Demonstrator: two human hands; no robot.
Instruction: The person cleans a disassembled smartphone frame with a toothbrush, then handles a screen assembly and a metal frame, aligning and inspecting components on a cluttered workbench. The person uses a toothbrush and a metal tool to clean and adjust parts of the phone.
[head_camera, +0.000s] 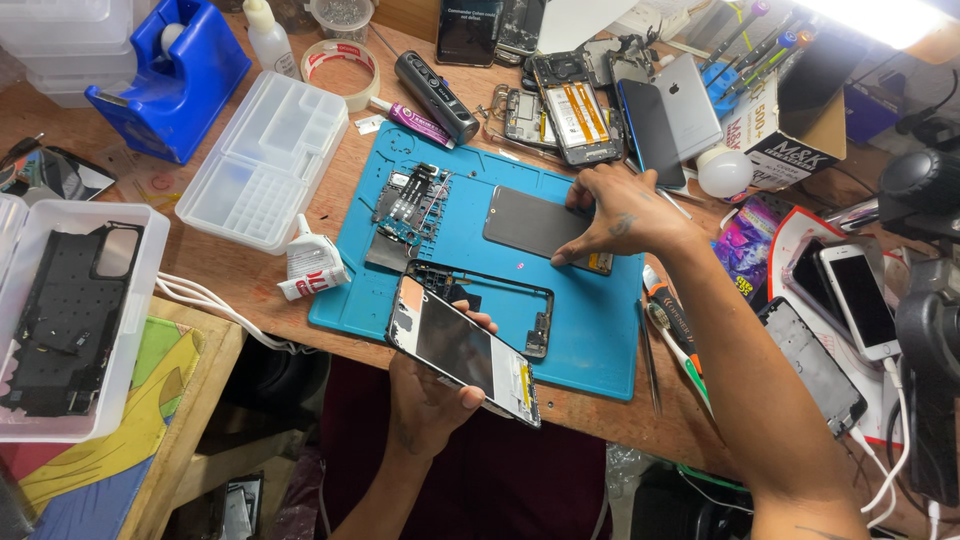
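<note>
The phone screen assembly (463, 350) sat tilted in the left hand (432, 395), fingers wrapped round its edges, over the front edge of the blue work mat (590, 340). The right hand (620, 215) pressed spread fingers onto a dark flat panel (530, 222) near the mat's back edge. An empty phone frame (490, 300) lay between them.

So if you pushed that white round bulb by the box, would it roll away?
Probably. The white bulb looks round and smooth, so a nudge would likely set it rolling. It sits among a cardboard box and phones, which might stop it. It looks light, and may crack if it dropped off the table.
</note>
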